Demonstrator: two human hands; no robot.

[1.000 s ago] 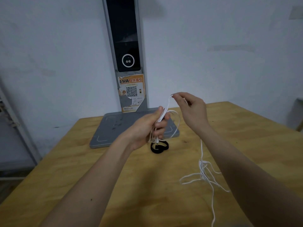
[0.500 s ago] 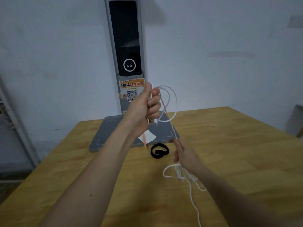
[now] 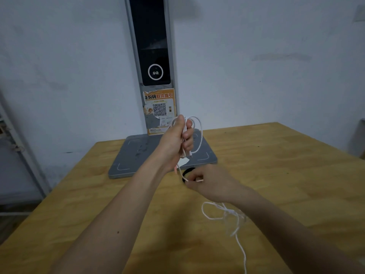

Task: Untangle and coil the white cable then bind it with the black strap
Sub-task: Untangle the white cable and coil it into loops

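Observation:
My left hand [image 3: 177, 139] is raised above the table, closed around several loops of the white cable [image 3: 199, 133], with a small white tag hanging below the fist. My right hand [image 3: 209, 182] is lower, just above the table, pinching a stretch of the same cable between thumb and fingers. From there the cable runs down to a tangled heap [image 3: 227, 213] on the wood and trails toward the near edge. The black strap [image 3: 188, 171], a small ring, lies on the table behind my right hand, which partly hides it.
A grey flat base [image 3: 128, 163] with a tall grey post [image 3: 154, 56] carrying a dark screen and an orange QR sticker stands at the table's back. The wooden table [image 3: 286, 175] ends at the right and the left. A metal frame [image 3: 17, 147] stands at far left.
My left hand first rose with the coil and now sits a little lower. My right hand dropped from the coil to the table, then slid up the cable toward the strap.

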